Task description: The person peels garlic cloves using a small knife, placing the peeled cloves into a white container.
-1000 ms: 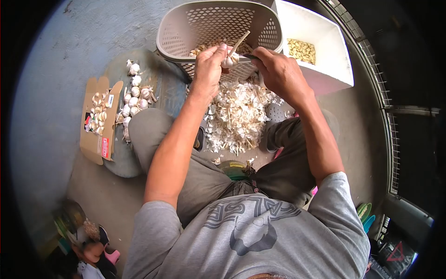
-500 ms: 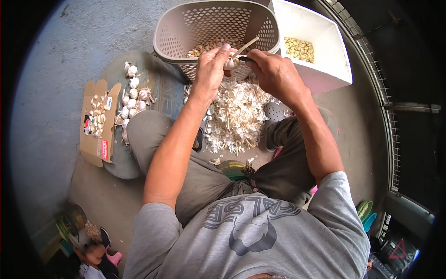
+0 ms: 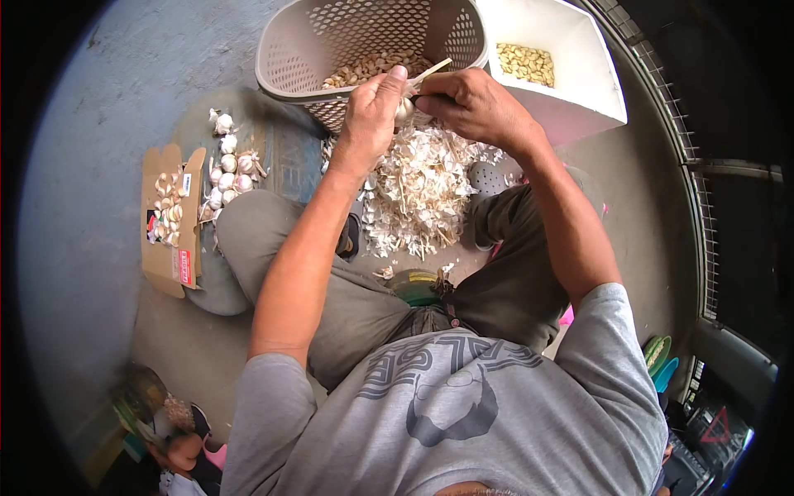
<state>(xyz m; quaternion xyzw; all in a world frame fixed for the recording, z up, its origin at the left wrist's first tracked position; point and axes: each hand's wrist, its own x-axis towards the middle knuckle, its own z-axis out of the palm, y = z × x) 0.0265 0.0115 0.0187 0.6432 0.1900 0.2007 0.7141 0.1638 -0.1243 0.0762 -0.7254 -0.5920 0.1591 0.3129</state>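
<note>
My left hand (image 3: 372, 116) is closed around a garlic bulb (image 3: 404, 109), whose dry stalk (image 3: 433, 69) sticks up to the right. My right hand (image 3: 473, 103) meets it from the other side, fingers curled over a small dark knife that is mostly hidden. Both hands are over the near rim of a grey-brown perforated basket (image 3: 289, 93) with loose garlic cloves (image 3: 376, 68) inside. Below them, a heap of papery garlic skins and stalks (image 3: 418, 186) covers the floor between my feet.
At the right back stands a white box (image 3: 579, 87) holding peeled cloves (image 3: 526, 64). Whole garlic bulbs (image 3: 229, 162) lie to my left, beside an open cardboard box (image 3: 192, 240) of cloves (image 3: 168, 211). Part of another person (image 3: 184, 450) shows at lower left.
The right hand has turned and its fingers have closed in nearer the garlic bulb, covering more of the knife. The whole view has shifted slightly.
</note>
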